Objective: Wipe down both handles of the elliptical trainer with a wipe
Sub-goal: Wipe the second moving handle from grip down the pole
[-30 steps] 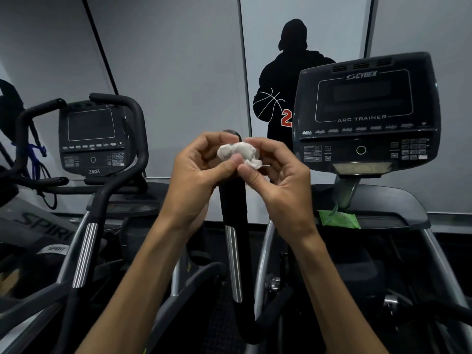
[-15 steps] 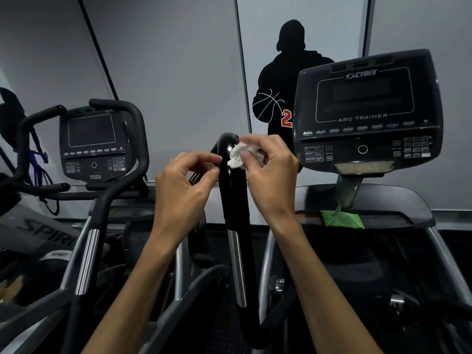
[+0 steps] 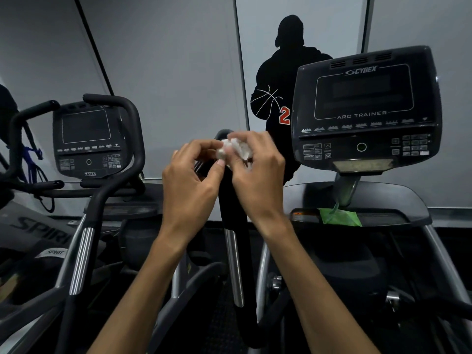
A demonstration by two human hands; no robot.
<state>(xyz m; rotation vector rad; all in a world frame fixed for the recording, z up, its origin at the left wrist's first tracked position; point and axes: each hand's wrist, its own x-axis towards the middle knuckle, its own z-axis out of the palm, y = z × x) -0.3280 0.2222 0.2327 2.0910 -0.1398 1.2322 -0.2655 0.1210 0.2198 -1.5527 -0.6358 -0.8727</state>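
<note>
My left hand and right hand are raised in front of me, close together, and both pinch the white wipe between thumb and fingertips. It is bunched into a wad, and I judge I hold it with both hands so that I can open or refold it into a flat face for rubbing. My right holds the greater part; my left thumb and forefinger pinch its near-left edge.

Just behind and below my hands stands the black handle of the trainer, rising between my wrists, its rounded top showing just above the wipe. The wipe sits at that top end, though I cannot tell whether it touches the handle. Below my hands the grip runs down to a silver sensor strip, so a downward stroke has open room along the whole grip. I cannot pick out the second handle for certain.

Beyond my right hand the console stands near, and under it a green packet lies on the tray. Beyond my left hand there is open air, then a neighbouring machine well apart. Farthest back is the grey wall.
</note>
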